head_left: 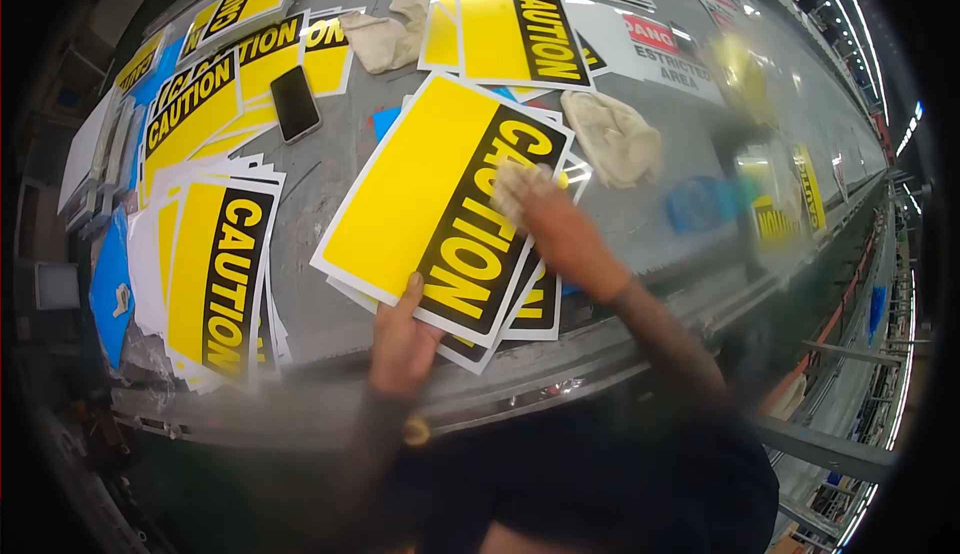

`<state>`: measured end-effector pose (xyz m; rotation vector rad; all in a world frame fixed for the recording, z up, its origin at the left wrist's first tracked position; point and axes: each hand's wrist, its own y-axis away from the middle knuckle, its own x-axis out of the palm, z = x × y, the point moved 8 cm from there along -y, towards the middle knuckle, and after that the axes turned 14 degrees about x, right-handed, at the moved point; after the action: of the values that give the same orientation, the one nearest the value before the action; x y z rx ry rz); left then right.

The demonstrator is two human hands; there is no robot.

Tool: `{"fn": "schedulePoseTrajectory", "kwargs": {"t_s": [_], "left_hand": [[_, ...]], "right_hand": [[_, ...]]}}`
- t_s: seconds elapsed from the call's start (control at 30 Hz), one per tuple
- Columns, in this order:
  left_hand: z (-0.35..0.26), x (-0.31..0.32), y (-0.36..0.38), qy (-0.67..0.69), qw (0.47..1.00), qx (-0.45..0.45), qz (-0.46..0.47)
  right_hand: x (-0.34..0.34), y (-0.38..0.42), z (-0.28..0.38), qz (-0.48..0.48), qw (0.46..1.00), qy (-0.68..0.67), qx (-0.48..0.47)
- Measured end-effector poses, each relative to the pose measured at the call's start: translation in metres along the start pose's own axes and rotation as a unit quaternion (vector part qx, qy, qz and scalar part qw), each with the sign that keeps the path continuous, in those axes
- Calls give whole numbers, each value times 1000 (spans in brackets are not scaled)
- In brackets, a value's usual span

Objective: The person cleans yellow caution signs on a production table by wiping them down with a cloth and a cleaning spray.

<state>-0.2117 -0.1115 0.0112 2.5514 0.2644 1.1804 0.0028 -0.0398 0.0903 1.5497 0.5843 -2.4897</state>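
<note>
A yellow and black CAUTION sign (400,184) lies tilted in front of me on top of other signs. At its near edge my left hand (405,339) grips the sign, thumb on the upper face and the other fingers underneath. My right hand (570,234) presses a whitish cloth (518,189) onto the black lettered band; its fingertips are blurred. Part of the lettering is covered by that hand. Just to the right of the sign rests a crumpled cream rag (610,139).
Stacks of CAUTION signs (215,264) stand at the left, with a phone (295,104) beside them. Farther back are another rag (385,39) and more signs (520,29). A red and white DANGER sign (660,54) and a blurred blue object (700,204) lie to the right.
</note>
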Motion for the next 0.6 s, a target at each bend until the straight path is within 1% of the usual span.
{"fn": "schedulePoseTrajectory", "kwargs": {"t_s": [0.03, 0.1, 0.13, 0.17, 0.2, 0.23, 0.27, 0.3, 0.33, 0.37, 0.43, 0.47, 0.5, 0.57, 0.6], "left_hand": [[-1, 2, 0, 2, 1000, 2, 5], [0, -1, -2, 9, 1000, 9, 0], [-2, -3, -2, -14, 1000, 14, 17], [-4, -1, -2, -37, 999, 20, 32], [-2, -4, -2, -22, 999, 26, -7], [-5, -1, -3, -26, 999, 23, -4], [-5, 0, -1, -30, 999, 18, -1], [-5, 2, 3, -34, 999, 11, 1], [-7, 6, 6, -43, 999, -3, -3], [-6, 5, 6, -45, 999, 2, -7], [-3, -2, 0, -42, 999, 22, -11], [-3, -7, -2, -51, 998, 30, 4], [-3, -6, -3, -53, 998, 38, 6], [-3, -10, -1, -81, 996, 25, -10], [-2, -12, 4, -83, 996, 15, -14]], "right_hand": [[0, -11, -36, -1, 995, 16, 97], [28, 4, -33, 62, 998, 15, 24], [30, 10, 2, 105, 994, -39, 4], [13, 8, 60, 62, 991, -33, -110], [16, 2, 48, 86, 993, -41, -71], [23, 3, 30, 109, 992, -52, -28], [43, -7, -29, 81, 996, -18, 9], [30, -26, -58, 61, 997, 34, 31], [15, -49, -77, 27, 996, 37, 73], [1, -64, -90, -8, 993, 42, 112], [19, -48, -62, -18, 999, 12, 26], [17, -46, -25, -6, 999, 29, -28], [23, -42, -34, 23, 999, -18, 33], [13, -59, -58, -26, 999, 39, 0], [14, -69, -93, -61, 993, -8, 98]]}}
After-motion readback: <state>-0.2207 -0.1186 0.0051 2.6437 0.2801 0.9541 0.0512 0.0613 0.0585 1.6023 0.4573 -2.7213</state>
